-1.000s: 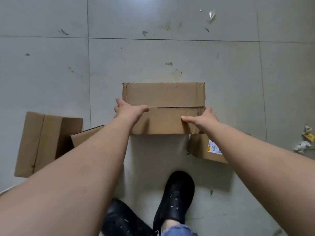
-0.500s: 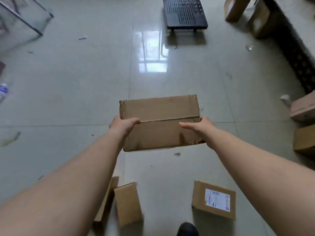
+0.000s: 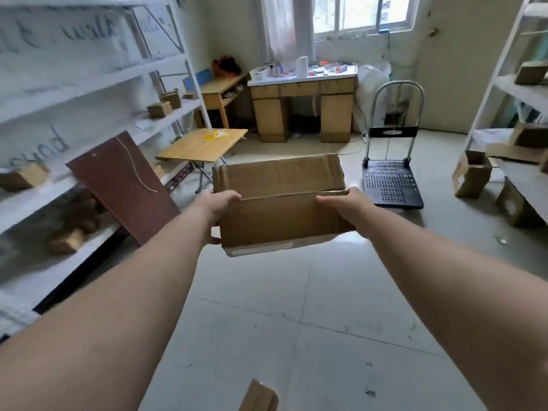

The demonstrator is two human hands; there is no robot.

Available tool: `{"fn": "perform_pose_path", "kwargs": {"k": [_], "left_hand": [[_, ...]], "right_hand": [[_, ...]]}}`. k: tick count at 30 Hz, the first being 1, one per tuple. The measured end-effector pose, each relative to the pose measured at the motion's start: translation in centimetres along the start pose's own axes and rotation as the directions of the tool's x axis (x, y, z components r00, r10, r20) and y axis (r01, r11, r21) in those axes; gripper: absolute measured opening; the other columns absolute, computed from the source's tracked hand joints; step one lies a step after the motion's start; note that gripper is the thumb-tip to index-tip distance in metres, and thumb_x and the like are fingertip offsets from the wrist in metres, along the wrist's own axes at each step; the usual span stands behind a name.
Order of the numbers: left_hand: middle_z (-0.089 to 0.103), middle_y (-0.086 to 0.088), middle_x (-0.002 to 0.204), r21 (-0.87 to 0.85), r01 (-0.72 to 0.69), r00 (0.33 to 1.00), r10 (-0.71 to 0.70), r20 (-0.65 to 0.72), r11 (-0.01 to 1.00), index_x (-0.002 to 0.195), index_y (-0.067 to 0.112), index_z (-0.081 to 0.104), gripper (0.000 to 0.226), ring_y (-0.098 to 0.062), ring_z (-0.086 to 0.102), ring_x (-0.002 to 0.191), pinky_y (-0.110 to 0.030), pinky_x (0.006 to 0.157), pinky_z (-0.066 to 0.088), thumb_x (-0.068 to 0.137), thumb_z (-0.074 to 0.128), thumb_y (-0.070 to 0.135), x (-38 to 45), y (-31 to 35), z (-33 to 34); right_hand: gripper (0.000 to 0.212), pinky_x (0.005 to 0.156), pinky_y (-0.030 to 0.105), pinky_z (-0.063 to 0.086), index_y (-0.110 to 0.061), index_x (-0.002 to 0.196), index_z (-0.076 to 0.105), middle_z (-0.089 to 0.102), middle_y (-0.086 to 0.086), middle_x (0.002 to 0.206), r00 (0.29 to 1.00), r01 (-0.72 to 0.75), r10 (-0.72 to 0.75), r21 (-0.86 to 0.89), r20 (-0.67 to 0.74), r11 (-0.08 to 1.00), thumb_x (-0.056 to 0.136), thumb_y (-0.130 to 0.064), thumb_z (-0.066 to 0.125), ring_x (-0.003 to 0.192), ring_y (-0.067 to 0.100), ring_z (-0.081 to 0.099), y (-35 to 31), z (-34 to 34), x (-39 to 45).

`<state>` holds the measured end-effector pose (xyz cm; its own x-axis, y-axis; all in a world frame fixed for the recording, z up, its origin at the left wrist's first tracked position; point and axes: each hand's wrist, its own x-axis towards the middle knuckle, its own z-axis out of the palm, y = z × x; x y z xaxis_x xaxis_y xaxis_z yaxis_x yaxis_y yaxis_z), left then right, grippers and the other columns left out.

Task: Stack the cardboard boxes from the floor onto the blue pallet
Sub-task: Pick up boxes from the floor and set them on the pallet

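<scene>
Gripping the cardboard box [image 3: 278, 200] at its ends, left hand [image 3: 218, 204] and right hand [image 3: 345, 204] hold it aloft, arms outstretched.

The cardboard box [image 3: 281, 200] you hold is plain mid-brown, with a glossy strip of tape across its top and a pale whitish band along its lower edge. Your floor [image 3: 296, 321] is pale grey glossy tile with thin dark joint lines and scattered dark specks. The cart [image 3: 391, 186] ahead has a black deck perforated in a regular dot pattern and a silver handle. The board [image 3: 124, 191] leaning at the left shelving is dark reddish brown. The shelving [image 3: 98, 81] is white, its backing marked with dark handwriting. The folding table [image 3: 201, 145] is light wood-grain yellow. The desk [image 3: 302, 111] is tan with a white tabletop.
</scene>
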<state>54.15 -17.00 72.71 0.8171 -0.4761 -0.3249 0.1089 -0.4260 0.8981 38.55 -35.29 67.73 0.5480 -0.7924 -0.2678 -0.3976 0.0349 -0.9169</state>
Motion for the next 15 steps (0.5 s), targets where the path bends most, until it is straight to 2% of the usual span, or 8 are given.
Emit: {"fn": "perform_pose_path", "kwargs": {"k": [2,3,4,6,8,11,13,15], "left_hand": [[0.056,-0.003,0.088,-0.039,-0.052,0.99,0.046,-0.133,0.998,0.112,0.021,0.045,0.032,-0.019,0.053,0.074,-0.032,0.064,0.042,0.084,0.06,0.027,-2.7,2.1,-3.4],[0.056,-0.003,0.088,-0.054,-0.079,0.978,0.067,-0.197,0.995,0.115,0.023,0.043,0.036,-0.019,0.053,0.074,-0.03,0.061,0.043,0.084,0.061,0.025,-4.1,2.9,-5.1],[0.057,-0.006,0.097,-0.066,-0.095,0.965,0.076,-0.253,0.993,0.124,0.02,0.042,0.046,-0.021,0.055,0.079,-0.033,0.063,0.047,0.083,0.062,0.025,-5.6,3.6,-6.9],[0.057,-0.011,0.118,-0.088,-0.084,0.939,0.049,-0.34,0.993,0.134,0.015,0.04,0.058,-0.027,0.057,0.096,-0.041,0.078,0.051,0.081,0.063,0.027,-9.0,4.1,-10.5],[0.059,-0.012,0.118,-0.113,-0.082,0.894,0.023,-0.447,0.99,0.127,0.016,0.049,0.049,-0.029,0.057,0.1,-0.044,0.087,0.049,0.081,0.062,0.027,-12.9,3.6,-14.1],[0.061,-0.012,0.11,-0.118,-0.053,0.813,-0.026,-0.581,0.992,0.114,0.015,0.056,0.039,-0.03,0.059,0.098,-0.048,0.09,0.049,0.078,0.062,0.029,-19.7,1.7,-19.2],[0.06,-0.011,0.109,-0.152,-0.019,0.753,-0.086,-0.653,0.988,0.111,0.015,0.055,0.04,-0.03,0.059,0.097,-0.049,0.085,0.051,0.076,0.064,0.03,-24.7,0.1,-22.6],[0.059,-0.009,0.104,-0.201,0.024,0.683,-0.163,-0.712,0.979,0.115,0.015,0.054,0.043,-0.025,0.058,0.087,-0.038,0.067,0.051,0.076,0.065,0.03,-30.2,-1.7,-26.0]], "right_hand": [[0.065,0.093,0.043,0.048,-0.01,0.124,0.041,0.053,0.01,0.121,0.995,0.081,-0.082,0.003,0.063,0.997,0.075,-0.04,0.071,0.108,0.027,0.054,-3.5,1.6,-1.3],[0.063,0.091,0.041,0.048,-0.011,0.124,0.041,0.053,0.009,0.12,0.988,0.115,-0.114,-0.001,0.105,0.993,0.076,-0.04,0.071,0.106,0.025,0.054,-5.2,2.6,-2.1],[0.063,0.09,0.039,0.049,-0.012,0.124,0.041,0.053,0.008,0.119,0.977,0.148,-0.146,-0.004,0.155,0.989,0.076,-0.04,0.07,0.104,0.024,0.053,-6.9,3.6,-3.0],[0.061,0.091,0.039,0.049,-0.013,0.123,0.043,0.054,0.008,0.119,0.943,0.214,-0.206,-0.001,0.26,0.977,0.076,-0.04,0.071,0.104,0.024,0.054,-10.0,5.7,-5.0],[0.059,0.092,0.038,0.048,-0.014,0.12,0.044,0.054,0.009,0.121,0.891,0.286,-0.272,0.015,0.363,0.958,0.075,-0.038,0.073,0.104,0.023,0.053,-12.6,8.2,-8.0],[0.073,0.092,0.037,0.047,-0.009,0.132,0.037,0.05,0.012,0.129,0.817,0.36,-0.307,-0.016,0.488,0.933,0.075,-0.04,0.072,0.115,0.028,0.05,-15.7,12.2,-13.6],[0.079,0.087,0.035,0.046,-0.009,0.135,0.036,0.049,0.013,0.13,0.758,0.417,-0.317,-0.05,0.571,0.908,0.075,-0.043,0.072,0.117,0.029,0.05,-17.2,15.2,-18.1],[0.078,0.088,0.035,0.047,-0.009,0.134,0.037,0.051,0.012,0.125,0.675,0.49,-0.331,-0.065,0.66,0.87,0.074,-0.045,0.072,0.112,0.027,0.052,-18.5,18.5,-23.2]]}}
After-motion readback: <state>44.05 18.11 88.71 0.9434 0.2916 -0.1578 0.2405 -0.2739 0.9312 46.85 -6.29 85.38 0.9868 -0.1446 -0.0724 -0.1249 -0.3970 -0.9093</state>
